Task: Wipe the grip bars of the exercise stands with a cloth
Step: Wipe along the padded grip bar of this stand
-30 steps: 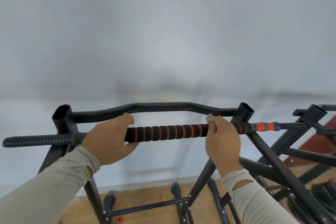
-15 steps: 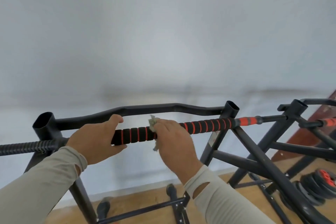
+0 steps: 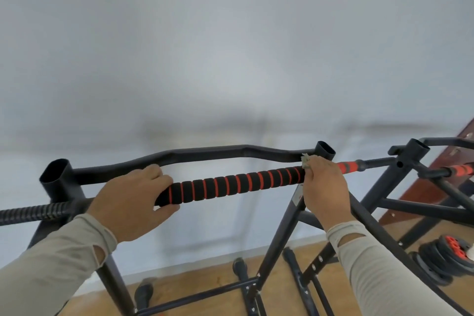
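Observation:
A black foam grip bar with orange rings runs across the black exercise stand. My left hand grips the bar's left end, fingers over the top and thumb under. My right hand is wrapped round the bar's right end, near the stand's open upright tube. A small pale cloth pokes out above its fingers, pressed against the bar. Most of the cloth is hidden inside the hand.
A second black stand with an orange grip is at the right. Black weight plates with an orange hub lie on the wooden floor at lower right. A pale wall is behind.
My right hand, which was near my left hand at the bar's middle half a second ago, has slid the cloth rightward to the bar's right end. My left hand has kept its grip.

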A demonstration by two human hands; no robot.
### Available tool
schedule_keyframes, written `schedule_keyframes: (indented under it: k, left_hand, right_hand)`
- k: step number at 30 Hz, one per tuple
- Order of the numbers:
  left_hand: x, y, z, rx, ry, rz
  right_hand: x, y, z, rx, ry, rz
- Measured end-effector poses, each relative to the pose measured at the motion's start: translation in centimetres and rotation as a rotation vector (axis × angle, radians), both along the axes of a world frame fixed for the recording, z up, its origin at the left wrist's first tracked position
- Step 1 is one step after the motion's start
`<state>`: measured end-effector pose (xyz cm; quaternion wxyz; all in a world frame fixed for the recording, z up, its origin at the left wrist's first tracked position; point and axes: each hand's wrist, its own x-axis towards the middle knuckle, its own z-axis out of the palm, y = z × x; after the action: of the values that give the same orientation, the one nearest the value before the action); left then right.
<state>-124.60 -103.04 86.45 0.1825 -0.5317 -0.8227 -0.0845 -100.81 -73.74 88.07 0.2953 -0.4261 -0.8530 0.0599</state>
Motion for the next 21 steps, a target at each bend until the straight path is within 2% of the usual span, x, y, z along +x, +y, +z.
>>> schedule_keyframes:
  k: [4,8,11,14,18,21]
  left_hand:
    - [1.0,0.4,-1.2,0.018,-0.023,0.057]
    - [1.4,1.2,0.3,-0.069,-0.073,0.155]
    - [1.8,1.3,1.4,-0.077,-0.134,0.205]
    - [1.7,1.0,1.8,-0.161,-0.195,0.194]
    - [0.8,0.6,2.0,-0.158,-0.326,0.19]
    - [0.3,0.6,1.9,-0.192,-0.372,0.172]
  right_hand:
    - [-1.8,-3.1,-1.0,0.018,0.082,0.061]
    - [-5.1,-9.3,-1.9,0.119,0.096,0.315]
    - [-8.5,-15.1,-3.6,0.155,0.187,0.56]
    - [-10.7,-19.5,-4.5,0.218,0.182,0.733]
    - [-9.6,-16.7,-3.3,0.319,0.063,0.785]
    - [-6.8,-12.5,-2.5,0.312,0.007,0.688]
